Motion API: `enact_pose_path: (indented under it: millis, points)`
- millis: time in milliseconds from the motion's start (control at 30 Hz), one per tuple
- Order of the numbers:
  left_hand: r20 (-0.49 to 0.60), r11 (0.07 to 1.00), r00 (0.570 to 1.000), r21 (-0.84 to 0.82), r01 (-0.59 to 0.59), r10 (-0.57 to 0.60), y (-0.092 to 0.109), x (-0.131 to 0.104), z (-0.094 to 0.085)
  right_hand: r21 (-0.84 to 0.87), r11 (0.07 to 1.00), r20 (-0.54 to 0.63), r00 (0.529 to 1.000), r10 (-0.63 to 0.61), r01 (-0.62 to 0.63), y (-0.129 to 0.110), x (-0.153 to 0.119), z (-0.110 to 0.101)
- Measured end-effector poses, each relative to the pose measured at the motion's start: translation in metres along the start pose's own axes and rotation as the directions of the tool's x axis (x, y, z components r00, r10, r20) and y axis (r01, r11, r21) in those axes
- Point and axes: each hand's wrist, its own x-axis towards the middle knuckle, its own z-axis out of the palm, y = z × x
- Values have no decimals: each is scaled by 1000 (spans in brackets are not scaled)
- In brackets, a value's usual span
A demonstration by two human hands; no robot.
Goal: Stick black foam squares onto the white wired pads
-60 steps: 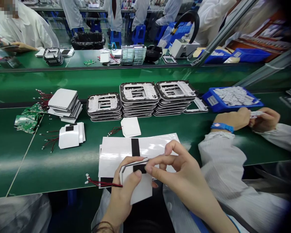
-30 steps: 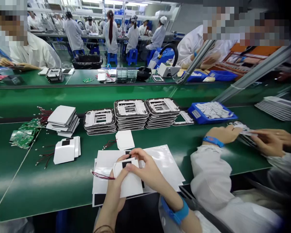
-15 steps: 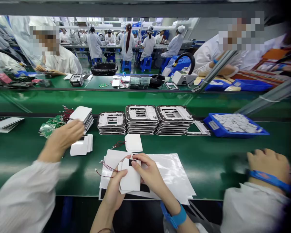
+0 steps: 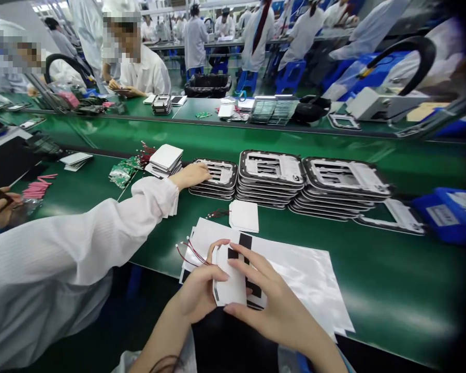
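Observation:
A small stack of flat white panels (image 4: 233,286) with thin red and black wires sits upright between my hands. My left hand (image 4: 197,292) grips its left side, thumb across the front face and fingers behind. The fingers of my right hand (image 4: 274,290) curve around the top and right edge, with the thumb at the lower edge. A black patch shows near the panels' top. Below and behind them lie glossy white sheets (image 4: 306,269) with black strips. Another white panel (image 4: 244,216) with wires lies just beyond the sheets.
A co-worker's hand (image 4: 191,175) reaches from the left to a stack of frames (image 4: 216,190). Two taller frame stacks (image 4: 270,181) (image 4: 334,194) stand right of it. White panels (image 4: 166,158), green circuit boards (image 4: 124,172) and a blue bin (image 4: 446,215) are also on the bench (image 4: 392,280).
The view has swung left and down. The co-worker's left-side arm has moved from the white panels to the frames, and the hand at right has left view. My right fingers have spread around the panels.

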Motion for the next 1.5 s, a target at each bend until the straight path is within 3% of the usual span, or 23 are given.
enact_pose_path:
  millis: [333,533,833,1167,1333,1500]
  points:
    - [-11,994,1000,108,-17,18,4,-11,1,191,981,25,999,29,-33,10,1,6]
    - [-64,985,993,148,-89,99,-4,-10,-9,240,971,-59,998,1,13,0,4,6]
    - [-5,963,999,266,-39,42,-7,-11,-12,291,953,-52,993,109,-89,-1,-2,6]
    - [-28,977,999,213,23,-17,-6,-10,-9,423,897,-67,982,174,-130,-3,-4,2]
    - [1,978,1000,208,8,-8,-6,-9,-10,446,890,-93,984,153,-96,2,-7,4]
    - [19,989,999,139,-43,41,-7,-6,-10,533,845,-209,973,98,29,8,-8,7]
